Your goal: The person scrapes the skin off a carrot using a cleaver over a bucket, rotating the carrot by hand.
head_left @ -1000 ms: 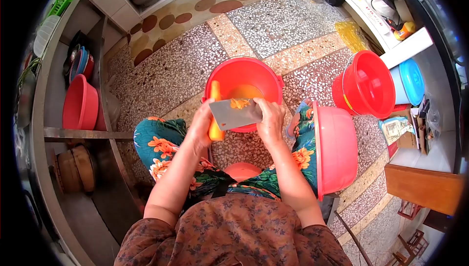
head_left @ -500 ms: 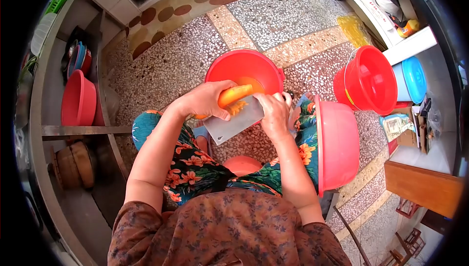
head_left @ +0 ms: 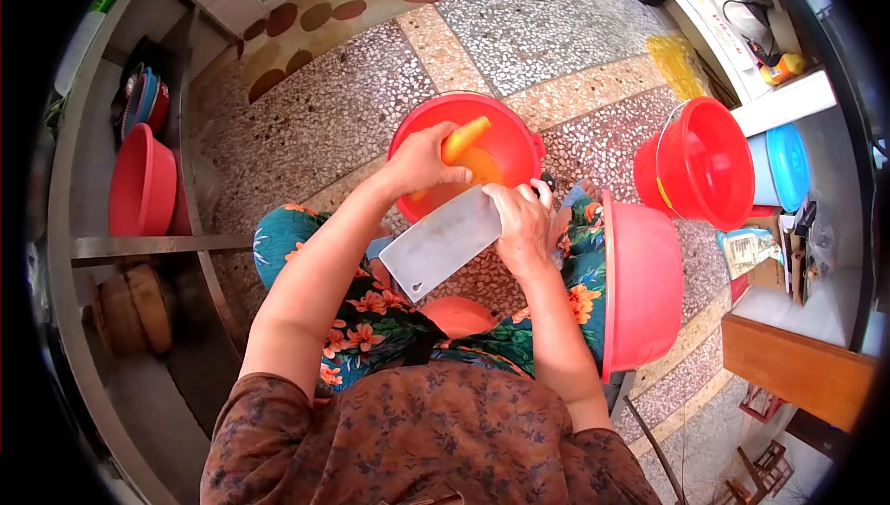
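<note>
My left hand [head_left: 428,164] is closed around a long orange-yellow vegetable [head_left: 465,140], whose end points up and to the right over the red basin [head_left: 514,139]. My right hand [head_left: 524,227] grips a wide cleaver at its handle end; the dark handle shows just past the fingers. The cleaver's grey blade [head_left: 440,241] lies flat to the view, slanting down to the left below the basin, with a small hole near its far corner. No orange pieces show on the blade. Something orange lies in the bottom of the basin, partly hidden by my left hand.
A pink tub [head_left: 642,292] stands by my right leg. Beyond it are a red bucket [head_left: 705,162] and a blue-lidded container [head_left: 788,166]. Shelving [head_left: 139,245] with a pink basin [head_left: 144,185] runs along the left. A pink object [head_left: 456,317] sits between my legs.
My left hand has moved up with the vegetable, from beside the blade to over the basin. The orange shreds on the blade are gone from it. The blade has tilted down to the left.
</note>
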{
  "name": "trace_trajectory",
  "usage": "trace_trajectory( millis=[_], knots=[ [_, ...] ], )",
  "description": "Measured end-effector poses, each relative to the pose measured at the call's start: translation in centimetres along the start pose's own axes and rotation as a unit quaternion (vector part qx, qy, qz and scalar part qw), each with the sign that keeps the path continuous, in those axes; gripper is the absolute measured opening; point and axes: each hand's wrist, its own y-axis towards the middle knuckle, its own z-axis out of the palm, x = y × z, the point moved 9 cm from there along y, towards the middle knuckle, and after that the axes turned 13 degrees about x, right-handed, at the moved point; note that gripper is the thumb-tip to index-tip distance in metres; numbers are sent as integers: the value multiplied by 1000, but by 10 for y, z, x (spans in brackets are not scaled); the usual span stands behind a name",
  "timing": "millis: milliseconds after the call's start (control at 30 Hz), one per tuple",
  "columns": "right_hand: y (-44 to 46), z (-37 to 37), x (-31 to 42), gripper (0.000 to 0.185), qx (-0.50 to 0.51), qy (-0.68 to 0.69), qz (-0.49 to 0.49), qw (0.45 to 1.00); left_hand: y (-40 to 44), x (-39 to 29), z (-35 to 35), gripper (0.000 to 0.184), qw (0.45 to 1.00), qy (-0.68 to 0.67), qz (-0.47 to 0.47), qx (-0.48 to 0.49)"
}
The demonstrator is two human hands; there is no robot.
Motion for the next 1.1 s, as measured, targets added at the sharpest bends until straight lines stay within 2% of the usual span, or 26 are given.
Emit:
trace_trajectory(
  millis=[167,233,267,333,367,433,467,500,533,600,633,700,733,767,833,900,967,1033,1100],
  knots=[
    [1,-7,-2,38,-21,20,8,1000,1,15,-6,70,997,-56,-46,-26],
    [1,-6,-3,36,-32,32,8,999,2,24,-5,58,994,-88,-59,-34],
    [1,-7,-7,34,-47,54,19,997,1,27,-5,58,994,-90,-60,-35],
    [-2,-2,-13,33,-59,76,29,995,-2,32,11,38,939,-337,-62,8],
    [-5,5,-26,34,-64,118,64,989,-2,36,13,38,939,-338,-63,5],
    [-6,9,-34,35,-68,158,96,980,-2,41,26,26,813,-579,-56,6],
    [-7,15,-41,31,-52,213,138,966,-6,46,31,24,780,-621,-84,-4],
    [-9,20,-46,27,-35,267,179,946,-9,45,32,24,780,-620,-81,-7],
    [-6,12,-37,19,-35,241,169,955,-11,44,34,28,764,-640,-77,-8],
    [-6,13,-29,20,-27,249,159,955,-12,43,41,40,732,-676,-79,-10],
    [-6,14,-26,20,-19,258,152,954,-14,43,41,40,733,-676,-77,-11],
    [-9,27,-30,22,1,280,157,947,-21,41,48,37,680,-728,-85,-19],
    [-9,31,-31,22,-13,271,146,951,-22,43,52,46,671,-736,-89,-24],
    [-10,33,-32,22,-26,262,135,955,-22,48,57,46,671,-735,-88,-24],
    [-10,26,-25,22,-28,244,133,960,-22,38,69,48,561,-827,-38,25],
    [-11,19,-20,22,-27,224,131,965,-26,38,74,47,553,-832,-33,-3],
    [-15,19,-25,22,-9,220,169,961,-31,33,77,46,544,-838,-28,-32],
    [-14,13,-24,24,-6,232,179,956,-37,31,76,42,580,-813,-18,-55],
    [-16,16,-27,26,-5,245,190,951,-39,26,79,41,568,-823,22,-29]
  ],
)
